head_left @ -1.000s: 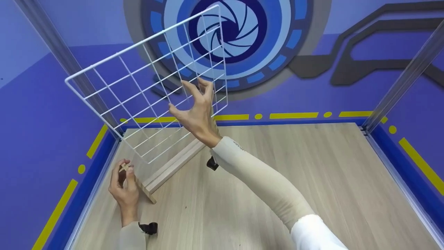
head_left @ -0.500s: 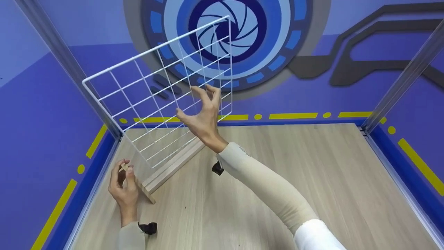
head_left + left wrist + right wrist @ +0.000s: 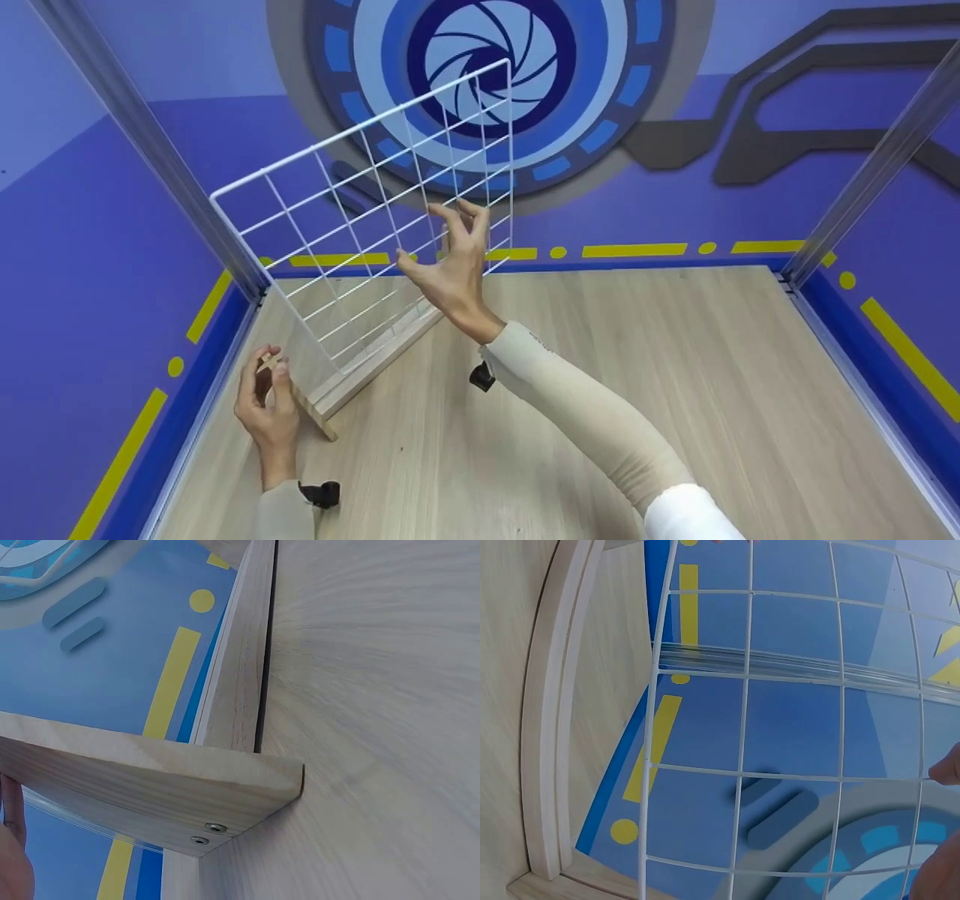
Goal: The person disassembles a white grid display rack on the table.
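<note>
My right hand [image 3: 454, 274] holds a white wire grid panel [image 3: 315, 150] by its wires, thumb and fingers spread apart on them. The panel leans at an angle, its lower edge at or just over the rail of a wooden stand [image 3: 375, 369]; contact cannot be told. My left hand [image 3: 270, 416] grips the stand's near end piece. In the left wrist view that end board [image 3: 150, 791] shows two screws, with part of the hand at the left edge. The right wrist view shows the grid wires [image 3: 742, 727] beside the grooved wooden rail [image 3: 547, 750]. My right hand mostly hides the stand's far end.
The stand rests on a wood-grain tabletop [image 3: 637, 375]. Blue-purple printed walls [image 3: 637, 217] enclose the back and sides, with metal posts [image 3: 862, 180] at the corners. Black wrist cameras [image 3: 321, 493] sit on both wrists.
My right hand has moved down and slightly right, bringing the grid panel's lower edge closer to the stand's rail. The left hand has stayed in place on the end piece.
</note>
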`<state>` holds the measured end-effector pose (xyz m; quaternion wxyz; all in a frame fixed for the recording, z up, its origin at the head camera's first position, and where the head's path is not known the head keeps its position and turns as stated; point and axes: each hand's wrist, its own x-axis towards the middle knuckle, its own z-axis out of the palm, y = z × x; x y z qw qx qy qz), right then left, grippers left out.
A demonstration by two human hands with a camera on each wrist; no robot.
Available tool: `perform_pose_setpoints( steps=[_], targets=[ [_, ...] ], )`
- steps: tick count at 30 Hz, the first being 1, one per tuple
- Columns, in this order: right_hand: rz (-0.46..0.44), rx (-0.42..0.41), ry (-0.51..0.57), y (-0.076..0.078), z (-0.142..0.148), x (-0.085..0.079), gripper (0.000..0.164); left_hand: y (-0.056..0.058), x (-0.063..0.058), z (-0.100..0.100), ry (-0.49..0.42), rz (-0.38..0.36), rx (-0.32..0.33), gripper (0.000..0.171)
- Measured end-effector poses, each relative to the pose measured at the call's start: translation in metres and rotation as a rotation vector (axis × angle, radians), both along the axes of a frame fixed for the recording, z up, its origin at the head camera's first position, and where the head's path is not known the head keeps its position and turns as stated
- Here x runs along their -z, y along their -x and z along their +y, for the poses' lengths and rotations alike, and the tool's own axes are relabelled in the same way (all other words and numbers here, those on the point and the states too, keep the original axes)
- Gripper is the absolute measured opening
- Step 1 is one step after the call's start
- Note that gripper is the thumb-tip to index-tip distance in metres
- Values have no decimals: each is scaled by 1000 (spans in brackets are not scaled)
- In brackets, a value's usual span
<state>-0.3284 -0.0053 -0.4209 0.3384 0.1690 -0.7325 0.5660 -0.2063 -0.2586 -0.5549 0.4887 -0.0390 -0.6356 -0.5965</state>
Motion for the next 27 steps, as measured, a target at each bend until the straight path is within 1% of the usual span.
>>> perform_pose_setpoints(
  steps=[8, 16, 21, 27],
  targets=[
    [33, 57, -39, -1, 5, 13, 63, 0, 1, 1, -4, 1, -6, 33],
    [37, 63, -25, -6, 10, 25, 66, 0, 0, 1, 10, 15, -1, 32],
    [26, 58, -28, -10, 14, 28, 65, -1, 0, 0, 19, 20, -19, 32],
    [23, 62, -14, -13, 20, 29, 66, 0, 2, 0, 14, 16, -14, 32]
  ],
)
